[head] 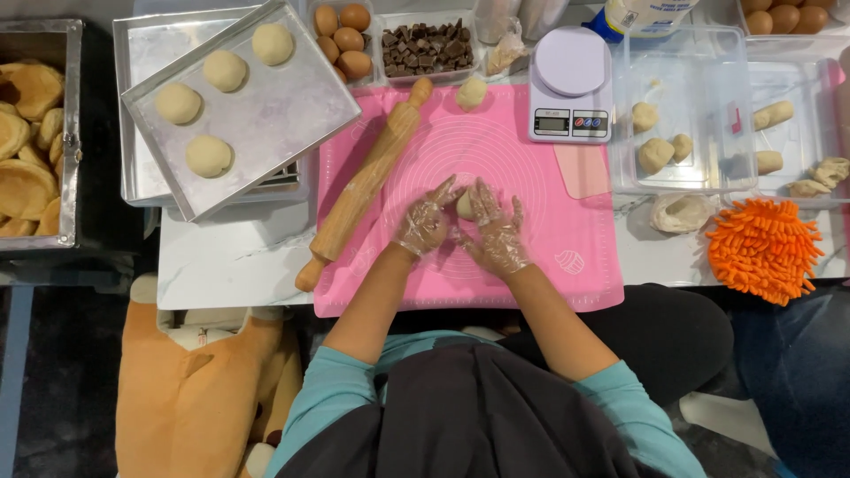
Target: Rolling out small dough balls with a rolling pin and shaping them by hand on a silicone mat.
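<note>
A white marbled desk is seen from above. At far left, a metal tray carrying four pale dough balls is tilted over another tray. Beside it, a long wooden rolling pin is laid diagonally across a pink silicone baking mat. At the mat's centre, a small pale dough piece is cupped between the gloved left hand and gloved right hand, fingers loosely curled around it. Further right, a white digital kitchen scale is placed.

White marble-look table: pink mat, metal trays, clear tubs, orange mitt.
</note>
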